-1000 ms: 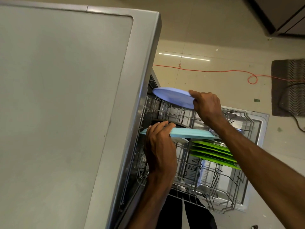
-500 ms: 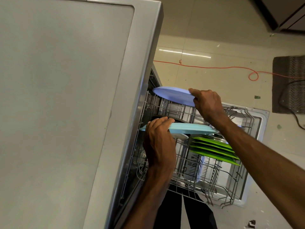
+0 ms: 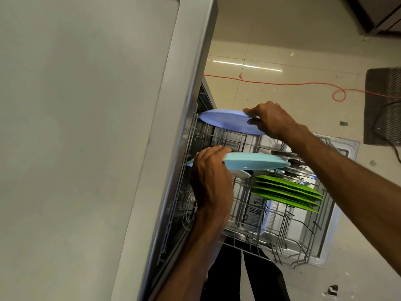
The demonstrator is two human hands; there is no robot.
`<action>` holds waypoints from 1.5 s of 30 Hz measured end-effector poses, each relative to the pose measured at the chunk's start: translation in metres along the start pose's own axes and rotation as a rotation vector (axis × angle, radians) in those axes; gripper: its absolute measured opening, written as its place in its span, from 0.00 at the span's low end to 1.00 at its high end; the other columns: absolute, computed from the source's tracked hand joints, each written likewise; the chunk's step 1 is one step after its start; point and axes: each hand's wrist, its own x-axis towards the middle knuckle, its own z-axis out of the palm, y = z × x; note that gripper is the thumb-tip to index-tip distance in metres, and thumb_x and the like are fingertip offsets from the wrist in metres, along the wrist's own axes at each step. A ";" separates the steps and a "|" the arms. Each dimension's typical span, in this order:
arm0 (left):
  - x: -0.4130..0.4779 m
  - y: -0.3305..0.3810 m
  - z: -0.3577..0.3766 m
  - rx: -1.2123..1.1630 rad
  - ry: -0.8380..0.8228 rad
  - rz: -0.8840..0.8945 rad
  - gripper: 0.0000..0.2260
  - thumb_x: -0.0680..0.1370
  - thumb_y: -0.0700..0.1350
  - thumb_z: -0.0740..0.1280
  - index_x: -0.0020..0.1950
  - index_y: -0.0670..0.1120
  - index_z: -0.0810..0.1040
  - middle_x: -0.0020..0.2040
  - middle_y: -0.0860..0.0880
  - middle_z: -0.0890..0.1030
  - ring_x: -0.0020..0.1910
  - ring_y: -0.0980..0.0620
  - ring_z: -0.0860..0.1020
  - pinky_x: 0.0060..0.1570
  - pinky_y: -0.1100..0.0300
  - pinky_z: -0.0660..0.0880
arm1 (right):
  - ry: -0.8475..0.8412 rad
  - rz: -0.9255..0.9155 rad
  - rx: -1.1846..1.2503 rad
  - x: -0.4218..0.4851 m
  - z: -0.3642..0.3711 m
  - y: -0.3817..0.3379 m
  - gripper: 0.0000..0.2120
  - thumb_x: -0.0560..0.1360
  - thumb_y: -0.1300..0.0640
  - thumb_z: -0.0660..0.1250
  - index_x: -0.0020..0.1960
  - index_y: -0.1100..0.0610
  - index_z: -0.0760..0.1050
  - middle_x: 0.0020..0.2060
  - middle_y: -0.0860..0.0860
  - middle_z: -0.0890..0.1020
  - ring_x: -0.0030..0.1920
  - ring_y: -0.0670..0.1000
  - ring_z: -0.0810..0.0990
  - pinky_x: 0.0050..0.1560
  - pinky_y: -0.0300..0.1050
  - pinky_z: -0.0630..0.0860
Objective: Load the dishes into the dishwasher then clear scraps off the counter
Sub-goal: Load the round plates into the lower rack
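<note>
The dishwasher's wire rack (image 3: 280, 244) is pulled out over the open door below me. My right hand (image 3: 271, 120) grips the rim of a lavender plate (image 3: 227, 120), held edge-on over the rack's far end. My left hand (image 3: 210, 181) holds a light blue plate (image 3: 256, 160) by its near rim, level above the rack's middle. A white dish edge (image 3: 242, 174) shows just under the blue plate. Several green plates (image 3: 284, 191) stand slotted in the rack's right side.
The grey counter top (image 3: 82, 137) fills the left half of the view, its edge overhanging the dishwasher. An orange cable (image 3: 303, 84) runs across the tiled floor. A dark mat (image 3: 383, 105) lies at the right. Small scraps (image 3: 332, 290) lie on the floor.
My right hand has lowered the lavender plate slightly toward the rack's far end. My left hand and the light blue plate have barely shifted.
</note>
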 end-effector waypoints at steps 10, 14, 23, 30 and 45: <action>-0.003 0.003 0.001 0.005 0.005 -0.020 0.16 0.74 0.36 0.63 0.58 0.43 0.85 0.57 0.47 0.85 0.58 0.48 0.80 0.55 0.50 0.81 | -0.023 -0.023 0.025 0.008 -0.018 0.011 0.19 0.78 0.61 0.72 0.66 0.65 0.78 0.62 0.62 0.81 0.48 0.62 0.85 0.50 0.50 0.79; -0.002 0.012 -0.002 -0.004 0.014 -0.019 0.24 0.72 0.44 0.54 0.58 0.42 0.85 0.57 0.47 0.84 0.59 0.48 0.80 0.55 0.50 0.80 | -0.063 -0.011 0.038 0.005 -0.003 0.005 0.17 0.76 0.62 0.73 0.64 0.65 0.79 0.57 0.63 0.84 0.45 0.59 0.83 0.51 0.51 0.80; 0.003 0.017 0.002 0.025 -0.055 -0.032 0.19 0.75 0.43 0.60 0.62 0.43 0.83 0.60 0.46 0.83 0.61 0.46 0.78 0.56 0.50 0.78 | -0.219 0.141 0.134 -0.004 0.019 0.021 0.24 0.74 0.56 0.76 0.68 0.62 0.77 0.62 0.61 0.82 0.56 0.60 0.82 0.58 0.53 0.79; 0.014 0.023 -0.001 0.024 -0.024 0.056 0.17 0.76 0.34 0.66 0.62 0.45 0.84 0.59 0.46 0.83 0.59 0.46 0.78 0.55 0.49 0.78 | -0.093 0.261 0.766 -0.084 -0.037 -0.010 0.35 0.75 0.29 0.63 0.74 0.49 0.72 0.66 0.49 0.81 0.63 0.50 0.79 0.65 0.55 0.76; 0.070 0.003 0.040 -0.047 -0.201 -0.283 0.23 0.75 0.36 0.73 0.68 0.40 0.73 0.62 0.44 0.78 0.62 0.46 0.76 0.50 0.58 0.74 | 0.352 0.049 0.261 -0.150 -0.067 -0.008 0.23 0.74 0.70 0.68 0.65 0.54 0.80 0.47 0.59 0.87 0.38 0.56 0.82 0.36 0.46 0.78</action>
